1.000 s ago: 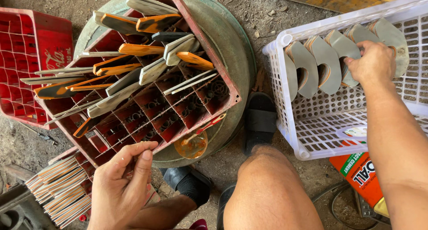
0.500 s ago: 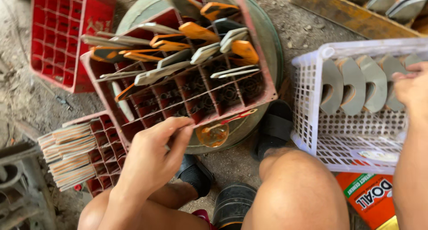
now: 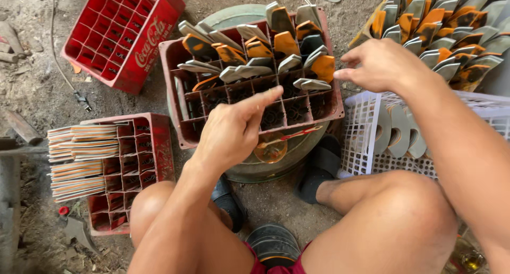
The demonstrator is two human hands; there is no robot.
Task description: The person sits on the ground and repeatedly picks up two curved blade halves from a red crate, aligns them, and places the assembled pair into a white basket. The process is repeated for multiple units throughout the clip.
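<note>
The right hand (image 3: pixel 380 66), which a second ago lay among the grey curved pieces in the white plastic basket (image 3: pixel 361 130), has come up out of it and now hovers beyond the red divided crate (image 3: pixel 186 130) at its far right corner, fingers loosely curled and thumb extended, with nothing visible between them. The left hand (image 3: pixel 234 128) has likewise risen from the crate's near edge, where it was fingering something thin, and now hangs over the empty front compartments with its index finger stretched toward the crate's middle and the other fingers folded in; whether it grips anything under the palm cannot be told. So both hands are over the crate at once, close to the rows of grey and orange blade-shaped pieces (image 3: pixel 255 51) that stand tilted in its far compartments, while the near compartments are bare. The crate rests on a round green metal drum lid (image 3: pixel 239 14), with a small amber glass cup (image 3: pixel 271 146) at its near edge. The ground is packed dirt (image 3: pixel 42 83) with scattered debris. A second red crate (image 3: pixel 122 35) lies empty at the far left, a third (image 3: pixel 133 173) by the left knee holds stacked flat strips (image 3: pixel 79 157), and more orange-grey pieces (image 3: pixel 451 35) crowd the far right corner.
</note>
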